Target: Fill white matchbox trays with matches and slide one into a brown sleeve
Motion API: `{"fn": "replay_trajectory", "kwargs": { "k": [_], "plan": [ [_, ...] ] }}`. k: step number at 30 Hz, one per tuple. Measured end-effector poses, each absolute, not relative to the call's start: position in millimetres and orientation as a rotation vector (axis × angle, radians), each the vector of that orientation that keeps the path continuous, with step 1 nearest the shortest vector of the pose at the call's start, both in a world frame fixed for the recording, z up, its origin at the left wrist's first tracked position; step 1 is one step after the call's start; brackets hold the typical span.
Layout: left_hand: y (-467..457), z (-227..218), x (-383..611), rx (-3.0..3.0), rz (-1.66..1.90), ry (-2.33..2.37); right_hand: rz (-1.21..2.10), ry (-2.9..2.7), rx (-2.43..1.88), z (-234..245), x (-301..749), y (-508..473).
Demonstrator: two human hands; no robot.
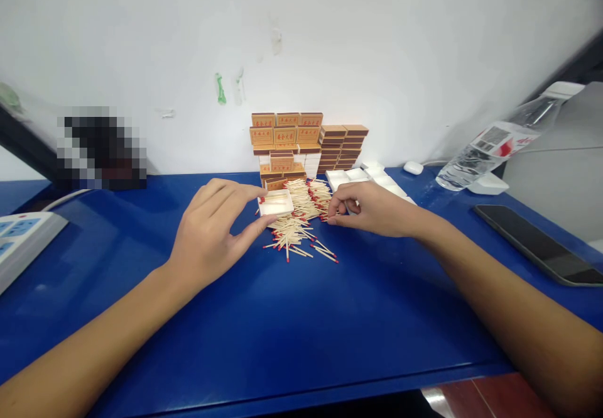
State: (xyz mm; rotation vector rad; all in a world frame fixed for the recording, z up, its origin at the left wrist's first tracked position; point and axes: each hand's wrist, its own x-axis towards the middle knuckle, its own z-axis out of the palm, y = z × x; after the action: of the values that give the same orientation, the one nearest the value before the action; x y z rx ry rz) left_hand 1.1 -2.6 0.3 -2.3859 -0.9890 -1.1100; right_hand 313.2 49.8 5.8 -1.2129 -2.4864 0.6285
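while our left hand [207, 229] pinches the near corner of a small white tray [276, 202] between thumb and forefinger, its grip closed on the rim, the tray sits on the blue table [282, 330] at the edge of a heap of loose matches [301, 214] and looks bare inside. our right hand [367, 207] rests at the heap's other side, fingertips drawn together low over the red-tipped sticks; whether that grip has any match in it we cannot tell. as we judge it, the boxing of matches is partly done: closed matchboxes [286, 135] stand stacked against the wall with a pile of brown sleeves [343, 144] beside them, while the heap is large and a row of empty white trays [377, 176] lies behind the right hand. off to the sides are a power strip [19, 236], a tipped water bottle [490, 151], a dark phone [541, 248] and a small white earbud case [413, 167], all well apart from the hands. nothing blocks the heap; a few stray matches lie scattered toward us.
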Motion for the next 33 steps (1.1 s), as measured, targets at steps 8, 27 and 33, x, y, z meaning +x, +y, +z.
{"fn": "replay_trajectory", "kwargs": {
  "k": [8, 27, 33],
  "plan": [
    [-1.3, 0.1, 2.1, -2.380, -1.097, -0.977, 0.709, -2.624, -1.174, 11.3, 295.7, 27.3],
    [-2.6, 1.3, 1.3, -2.375, -1.104, -0.969, 1.027, -2.758, -1.024, 9.7, 313.1, 42.3],
    [-1.9, 0.6, 1.4, -2.379, -1.108, -0.969, 1.009, -2.746, -1.086, 12.9, 311.3, 37.8]
  ]
}}
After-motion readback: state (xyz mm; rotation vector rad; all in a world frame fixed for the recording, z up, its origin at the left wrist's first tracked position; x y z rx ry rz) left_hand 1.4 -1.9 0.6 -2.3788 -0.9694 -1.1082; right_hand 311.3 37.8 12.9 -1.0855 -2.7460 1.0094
